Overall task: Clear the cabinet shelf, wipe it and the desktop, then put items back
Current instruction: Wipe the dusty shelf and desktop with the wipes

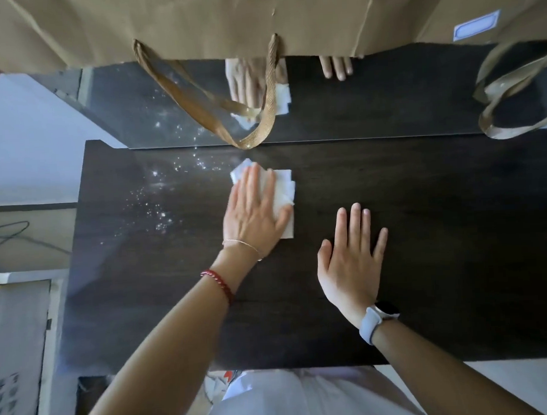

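Two hands lie flat on the dark tabletop [424, 247]: the left hand [253, 213], fingers straight, presses a white cloth [282, 194] at frame centre; the right hand [351, 260] rests open, holding nothing. Spilled white specks [159, 209] lie just left of the cloth, nearer the left hand.

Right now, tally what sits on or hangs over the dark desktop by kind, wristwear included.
Hands: 2, left hand pressing flat, right hand flat on the desktop
White wipes: 1, wipe
Brown paper bags: 2, bag, second bag
Bracelets: 2, red bracelet, thin bracelet
Watches: 1, watch
Total: 8
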Available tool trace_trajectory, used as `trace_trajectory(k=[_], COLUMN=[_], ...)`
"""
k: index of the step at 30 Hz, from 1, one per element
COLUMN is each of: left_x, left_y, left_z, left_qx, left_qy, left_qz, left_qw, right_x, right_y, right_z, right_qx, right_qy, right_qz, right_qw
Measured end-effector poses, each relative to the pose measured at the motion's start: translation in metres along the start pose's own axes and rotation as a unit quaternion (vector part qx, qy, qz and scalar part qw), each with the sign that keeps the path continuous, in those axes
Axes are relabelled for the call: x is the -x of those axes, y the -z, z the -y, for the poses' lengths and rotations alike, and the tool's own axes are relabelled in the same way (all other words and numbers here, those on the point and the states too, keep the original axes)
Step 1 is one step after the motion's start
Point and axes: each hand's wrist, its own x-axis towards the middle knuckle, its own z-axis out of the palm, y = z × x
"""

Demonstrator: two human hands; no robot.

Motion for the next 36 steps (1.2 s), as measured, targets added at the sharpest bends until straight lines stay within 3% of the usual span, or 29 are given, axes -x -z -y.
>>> trace_trajectory(k=[2, 4, 6, 11, 13, 16, 21, 25, 27, 29, 32, 36], left_x=[-0.005, -0.003, -0.006, -0.003, -0.004, -0.012, -0.019, -0.011, -0.013, -0.021, -0.031, -0.067], left_y=[0.005, 0.016, 0.02, 0.0, 0.002, 0.004, 0.01, 0.021, 0.02, 0.019, 0.017, 0.019], left_z=[0.052, 0.084, 0.067, -0.024, -0.026, -0.006, 0.067, 0.108, 0.094, 0.061, 0.0, -0.038], left_qx=[-0.031, 0.028, 0.032, 0.016, -0.006, -0.044, -0.017, 0.047, 0.054, 0.059, 0.065, -0.014], left_qy=[0.098, 0.229, 0.264, 0.001, -0.047, -0.095, 0.077, 0.257, 0.271, 0.194, 0.006, -0.222], left_qz=[-0.012, -0.029, -0.038, -0.018, 0.013, 0.002, -0.005, -0.002, -0.021, -0.029, -0.012, 0.043], left_qw=[0.995, 0.973, 0.963, 1.0, 0.999, 0.994, 0.997, 0.965, 0.961, 0.979, 0.998, 0.974], right_x=[0.0, -0.002, -0.003, -0.013, -0.02, -0.026, -0.027, -0.033, -0.035, -0.037, -0.037, -0.039], right_y=[0.001, 0.001, 0.0, -0.001, -0.001, -0.003, -0.005, -0.006, -0.005, -0.006, -0.005, -0.003], right_z=[0.0, 0.001, 0.001, 0.006, 0.008, 0.013, 0.02, 0.032, 0.039, 0.043, 0.043, 0.043], right_qx=[0.0, 0.003, 0.003, 0.008, 0.011, 0.01, 0.0, -0.005, -0.007, -0.009, -0.014, -0.006], right_qy=[0.001, 0.009, 0.011, 0.013, 0.009, -0.001, -0.012, -0.02, -0.028, -0.035, -0.041, -0.042], right_qz=[0.003, 0.005, 0.007, 0.001, -0.007, -0.019, -0.026, -0.03, -0.027, -0.029, -0.035, -0.036], right_qw=[1.0, 1.0, 1.0, 1.0, 1.0, 1.0, 1.0, 0.999, 0.999, 0.999, 0.998, 0.998])
